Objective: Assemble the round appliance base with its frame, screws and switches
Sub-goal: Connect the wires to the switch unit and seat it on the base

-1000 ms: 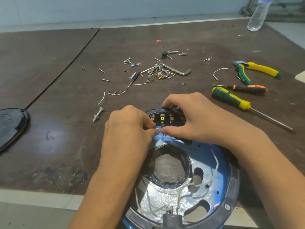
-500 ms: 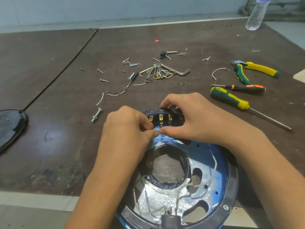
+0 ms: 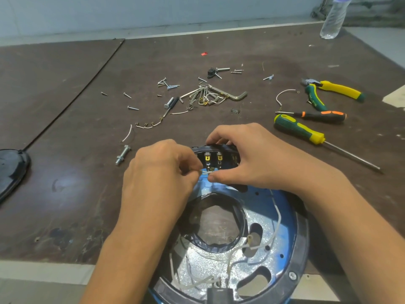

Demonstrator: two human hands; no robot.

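At switch block (image 3: 215, 157), wire (image 3: 206, 172) partly hidden, seemingly pinched

A dark brown worktable (image 3: 65, 189) stands against a pale blue-grey wall (image 3: 153, 12).

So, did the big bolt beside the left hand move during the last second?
No. The bolt lies as before, just nearer than the short white wire; only the whole view shifted slightly left.

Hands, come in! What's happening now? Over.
Left hand pinches wire at switch block. Right hand grips block, on base. Screwdriver lies aside, right.
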